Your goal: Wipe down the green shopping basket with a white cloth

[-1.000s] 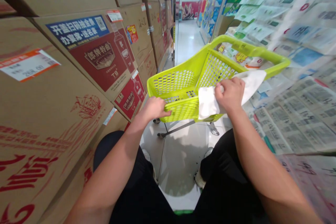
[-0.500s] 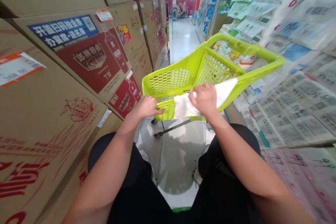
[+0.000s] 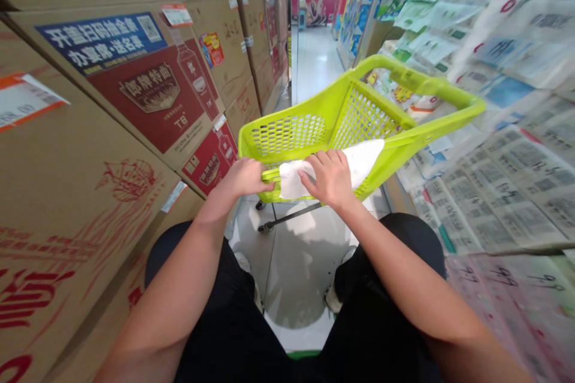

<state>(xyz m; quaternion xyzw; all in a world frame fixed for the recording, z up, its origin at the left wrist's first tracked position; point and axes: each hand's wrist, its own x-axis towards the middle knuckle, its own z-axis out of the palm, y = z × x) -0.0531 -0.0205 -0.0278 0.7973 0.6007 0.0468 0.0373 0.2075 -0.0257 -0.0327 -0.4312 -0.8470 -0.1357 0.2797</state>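
Observation:
A lime-green shopping cart (image 3: 291,125) stands sideways before my knees, its handle at the upper right. My left hand (image 3: 248,178) grips the rim at the cart's front left corner, thumb on the near side. Draped over the near rim is a white cloth (image 3: 365,158), one end trailing up toward the handle. My right hand (image 3: 329,175) is closed over the cloth and the rim, its thumb pressing the near face. The part of the cloth under the palm is hidden.
Stacked cardboard cartons (image 3: 148,90) with price tags form a wall at my left. At the right rise packs of paper tissue (image 3: 503,185). The tiled floor (image 3: 300,263) runs under the cart and down the aisle. A cart wheel (image 3: 265,227) shows below.
My right hand has slid left along the near rim, carrying the cloth toward my left hand. My left hand still grips the corner. The view has shifted slightly.

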